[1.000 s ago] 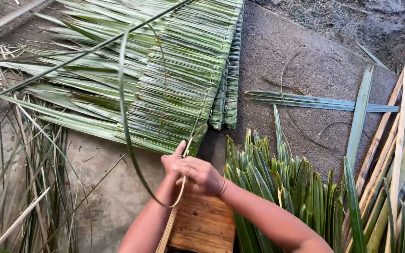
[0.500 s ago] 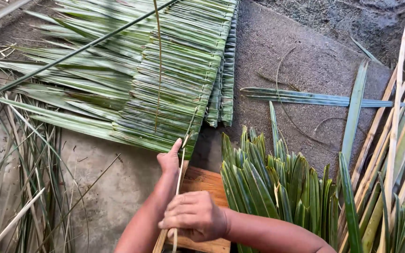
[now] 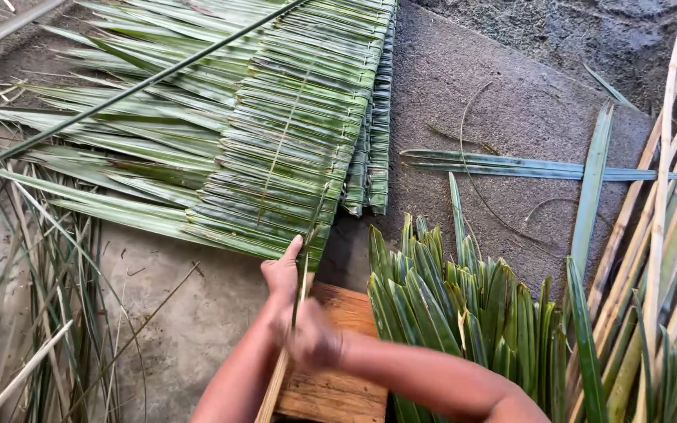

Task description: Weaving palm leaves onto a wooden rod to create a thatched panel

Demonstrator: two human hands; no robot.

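Observation:
My left hand (image 3: 282,276) pinches a thin pale leaf rib (image 3: 274,388) that runs down toward the lower edge of the view, thumb pointing up. My right hand (image 3: 312,338), blurred by motion, is closed around a thin green strip (image 3: 301,270) that lies along the rib, just below the left hand. Both hands hover over a wooden board (image 3: 344,374). Just beyond them lies a stack of woven palm-leaf panels (image 3: 276,133).
A bundle of folded green leaves (image 3: 464,305) stands right of the board. Pale stalks (image 3: 667,235) lean at the far right. Loose leaf strips (image 3: 511,166) lie on the dirt floor (image 3: 495,94). Thin ribs and scraps (image 3: 33,290) litter the left. A long stem (image 3: 135,84) crosses the panels.
The long green strip that arched up over the panels has been drawn down along the rib. My right hand slid lower along the rib, away from the left hand.

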